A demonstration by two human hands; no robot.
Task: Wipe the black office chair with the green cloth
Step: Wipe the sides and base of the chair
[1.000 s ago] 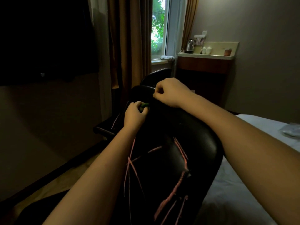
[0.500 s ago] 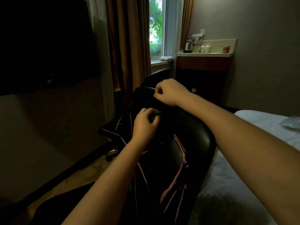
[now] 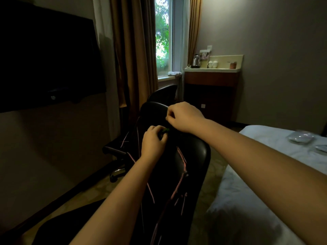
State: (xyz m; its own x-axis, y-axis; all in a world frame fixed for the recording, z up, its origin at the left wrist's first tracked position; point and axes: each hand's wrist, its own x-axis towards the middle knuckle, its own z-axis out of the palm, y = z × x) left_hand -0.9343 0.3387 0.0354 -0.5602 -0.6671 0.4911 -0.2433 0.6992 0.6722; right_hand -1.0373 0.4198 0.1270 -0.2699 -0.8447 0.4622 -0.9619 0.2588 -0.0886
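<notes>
Against black chair (image 3: 192, 156), green cloth (image 3: 166, 129) bunched inside left grip (image 3: 153, 142), right grip (image 3: 184, 116) clutching chair top

Black office chair (image 3: 191, 156) is presenting the glossy back of its backrest to the camera, thin pink lines running down it, an armrest and wheeled base showing at left. Green cloth (image 3: 166, 130) is showing only as a small bunched scrap, pressing against the upper backrest inside the left hand (image 3: 153, 142).
</notes>
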